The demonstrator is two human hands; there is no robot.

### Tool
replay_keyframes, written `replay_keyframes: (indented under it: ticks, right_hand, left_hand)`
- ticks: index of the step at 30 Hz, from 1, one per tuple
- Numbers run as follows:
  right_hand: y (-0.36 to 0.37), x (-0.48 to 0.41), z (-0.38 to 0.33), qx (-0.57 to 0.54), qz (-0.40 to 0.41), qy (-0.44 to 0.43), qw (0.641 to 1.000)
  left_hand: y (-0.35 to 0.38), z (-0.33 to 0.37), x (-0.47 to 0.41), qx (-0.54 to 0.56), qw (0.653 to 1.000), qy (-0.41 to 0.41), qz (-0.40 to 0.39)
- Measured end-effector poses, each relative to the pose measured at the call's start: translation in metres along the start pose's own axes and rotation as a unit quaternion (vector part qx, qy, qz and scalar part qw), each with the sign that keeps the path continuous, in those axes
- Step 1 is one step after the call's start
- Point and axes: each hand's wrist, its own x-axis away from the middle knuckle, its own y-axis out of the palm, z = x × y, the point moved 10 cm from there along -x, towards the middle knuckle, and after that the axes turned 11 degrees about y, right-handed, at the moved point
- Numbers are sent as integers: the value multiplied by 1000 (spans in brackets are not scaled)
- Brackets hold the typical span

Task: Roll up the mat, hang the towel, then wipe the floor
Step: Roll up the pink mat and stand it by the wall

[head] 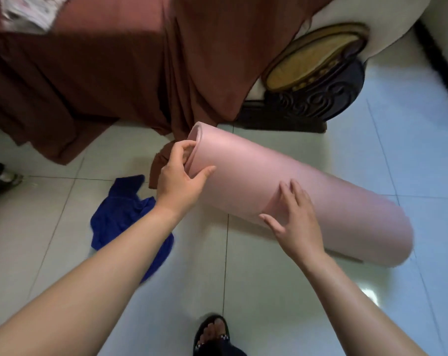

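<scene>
The pink mat [307, 191] is rolled into a thick tube, lying slantwise over the pale floor tiles. My left hand [181, 173] grips the roll's open left end, fingers hooked inside the edge and thumb on the outside. My right hand [294, 217] lies flat with fingers spread on the roll's loose outer flap near its middle. A crumpled blue towel [122, 214] lies on the floor to the left, partly hidden under my left forearm.
A brown cloth [109, 78] drapes down from furniture at the back and reaches the floor by the roll's left end. A dark carved wooden sofa end [318, 91] stands behind the mat. My sandalled foot [212, 332] shows at the bottom edge.
</scene>
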Motion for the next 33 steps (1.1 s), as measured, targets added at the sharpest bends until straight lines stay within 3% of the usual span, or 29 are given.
replay_keyframes:
  ticks: [6,13,19,24,33]
  right_hand:
    - [-85,47,-52,-40,-48,26,998]
    - [-202,71,-102,-116,-62,98,986]
    - [-265,59,-122,-200,-62,164,964]
    - [-296,42,-125,-228,-40,168,958]
    - [-317,44,-62,-282,-22,207,937]
  left_hand:
    - [-63,114,-9,-62,996,61,-37]
    - [-95,224,-14,-93,971,154,-155]
    - [-78,266,-6,-125,940,206,-242]
    - [-40,302,4,-104,916,277,-270]
    - [20,338,26,-176,860,379,-294]
